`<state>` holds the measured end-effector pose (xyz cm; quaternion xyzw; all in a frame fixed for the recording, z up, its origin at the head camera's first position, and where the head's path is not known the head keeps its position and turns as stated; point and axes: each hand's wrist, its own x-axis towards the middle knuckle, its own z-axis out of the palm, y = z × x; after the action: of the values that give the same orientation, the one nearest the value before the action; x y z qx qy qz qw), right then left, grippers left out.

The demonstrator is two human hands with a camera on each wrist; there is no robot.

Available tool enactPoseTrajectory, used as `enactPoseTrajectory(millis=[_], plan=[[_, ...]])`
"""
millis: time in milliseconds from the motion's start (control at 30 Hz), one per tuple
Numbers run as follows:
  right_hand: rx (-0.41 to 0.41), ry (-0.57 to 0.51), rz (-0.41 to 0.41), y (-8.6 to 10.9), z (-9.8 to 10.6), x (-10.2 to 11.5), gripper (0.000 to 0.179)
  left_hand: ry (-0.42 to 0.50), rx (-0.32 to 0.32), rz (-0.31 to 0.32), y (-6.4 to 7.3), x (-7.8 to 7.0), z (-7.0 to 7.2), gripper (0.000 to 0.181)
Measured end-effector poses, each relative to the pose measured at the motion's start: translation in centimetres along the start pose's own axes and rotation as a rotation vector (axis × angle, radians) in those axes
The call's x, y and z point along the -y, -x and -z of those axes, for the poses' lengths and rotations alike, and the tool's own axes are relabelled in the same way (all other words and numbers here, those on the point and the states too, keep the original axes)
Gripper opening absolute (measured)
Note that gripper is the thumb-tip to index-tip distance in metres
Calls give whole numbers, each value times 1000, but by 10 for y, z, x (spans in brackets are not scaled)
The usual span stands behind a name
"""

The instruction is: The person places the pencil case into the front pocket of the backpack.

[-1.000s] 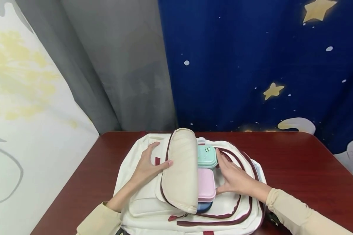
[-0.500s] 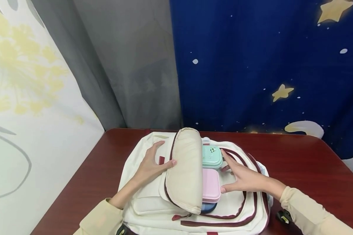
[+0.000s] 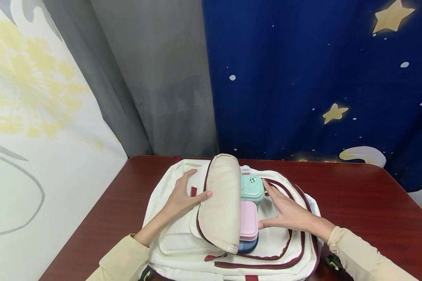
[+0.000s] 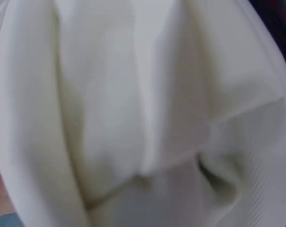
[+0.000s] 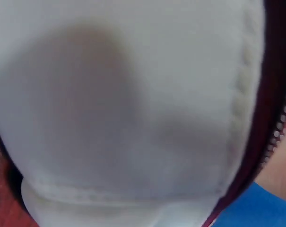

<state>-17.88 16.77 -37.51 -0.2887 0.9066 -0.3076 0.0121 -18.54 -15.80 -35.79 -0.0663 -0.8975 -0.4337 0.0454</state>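
Observation:
A cream backpack (image 3: 177, 249) with maroon zips lies on the table, one rounded pocket flap (image 3: 219, 203) folded up. In the head view, my left hand (image 3: 181, 197) spreads over the bag's left side, its thumb resting on the flap. A mint-green case (image 3: 252, 188), a pink case (image 3: 249, 220) and a blue item (image 3: 247, 245) stick out from under the flap's right edge. My right hand (image 3: 288, 210) lies to their right: fingers by the mint case, thumb touching the pink case. Their left parts are hidden. Only blurred cream fabric (image 4: 109, 94) fills most of the left wrist view.
The dark red table (image 3: 358, 203) extends on both sides of the bag. Behind it hang a grey curtain (image 3: 165, 78) and a blue star-patterned curtain (image 3: 285, 78). A white patterned sheet (image 3: 38, 156) stands at the left. A red zip pull (image 3: 210, 258) lies near the bag's front.
My right hand first drew back slightly, then came left again. The pink case has slid a little further under the flap. My left hand has stayed on the bag and flap.

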Motion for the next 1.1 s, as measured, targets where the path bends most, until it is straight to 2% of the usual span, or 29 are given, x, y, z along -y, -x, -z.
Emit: enactPoseTrajectory(millis=[200,400,533,667,767,933,1100], plan=[[9,9,-7,6,2,2,117,-24,24,-8,0,-1,6,87],[-8,32,-8,17,10,2,105,-131,-6,7,-1,-6,10,89],[-11,74,-26,27,15,-1,98,-165,-32,11,3,-11,9,91],[-45,105,-22,35,20,-5,92,-222,-88,-54,4,-14,8,89],[-80,115,-30,42,26,-9,87,-250,-100,-134,2,-18,8,84],[-122,126,-39,51,33,-15,81,-285,-71,-231,-3,-26,6,76],[-140,146,-18,57,33,-19,76,-275,-33,-265,-3,-33,2,72]])
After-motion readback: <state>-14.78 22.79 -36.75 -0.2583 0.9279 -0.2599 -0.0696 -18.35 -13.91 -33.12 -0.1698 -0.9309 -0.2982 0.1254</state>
